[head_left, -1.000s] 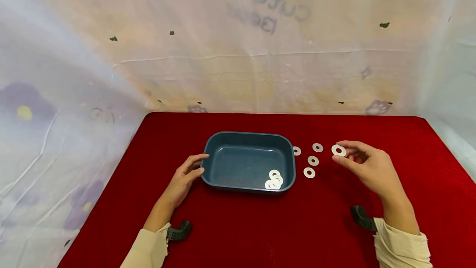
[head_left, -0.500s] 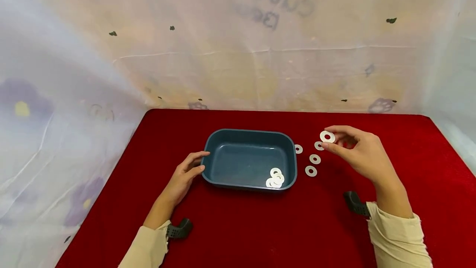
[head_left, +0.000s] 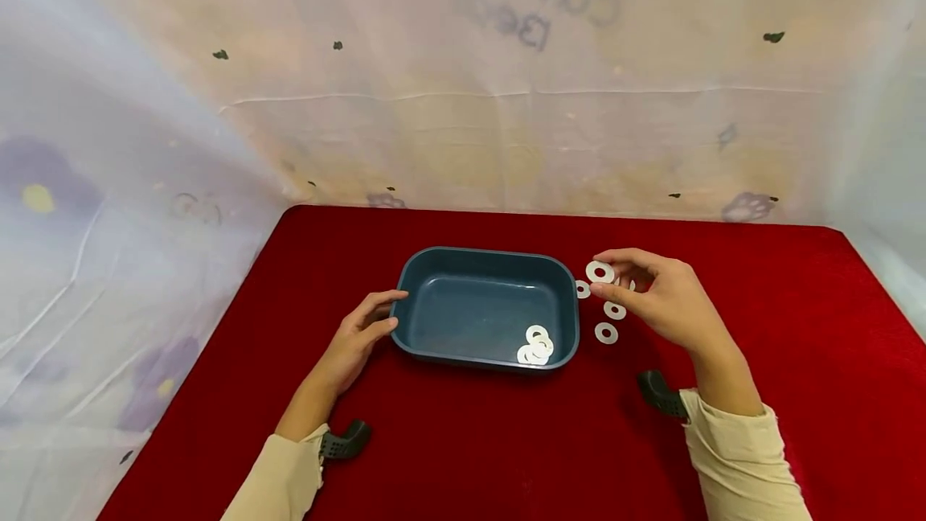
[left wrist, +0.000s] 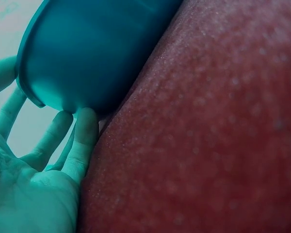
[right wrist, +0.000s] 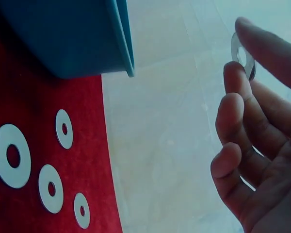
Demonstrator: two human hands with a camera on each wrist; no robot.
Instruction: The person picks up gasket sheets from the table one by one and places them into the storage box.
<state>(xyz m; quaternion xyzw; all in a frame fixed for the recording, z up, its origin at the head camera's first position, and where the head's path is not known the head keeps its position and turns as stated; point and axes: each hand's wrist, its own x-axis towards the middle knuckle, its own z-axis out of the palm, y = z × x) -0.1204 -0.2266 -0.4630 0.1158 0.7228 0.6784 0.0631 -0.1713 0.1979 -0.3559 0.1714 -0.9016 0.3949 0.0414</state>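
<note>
In the head view, my right hand [head_left: 669,296] pinches a flat metal washer [head_left: 592,268] between thumb and fingertips. It is raised just right of a dark blue rectangular tray [head_left: 463,312]; the right wrist view shows this washer [right wrist: 250,70] nearly edge-on. Several more washers lie overlapping in the tray's near right corner, among them one washer [head_left: 546,350] on top. My left hand [head_left: 353,348] rests at the tray's left end, index finger and thumb at the rim. The left wrist view shows its extended fingertips [left wrist: 87,124] against the outer wall.
Several loose washers lie on the red cloth [head_left: 506,441] right of the tray, such as a near washer [head_left: 598,336]; my right hand partly covers one. A pale printed curtain [head_left: 463,143] stands behind the table and along its sides.
My right hand has moved left with the washer, over the loose washers to near the tray's right rim. My left hand keeps its place at the tray.
</note>
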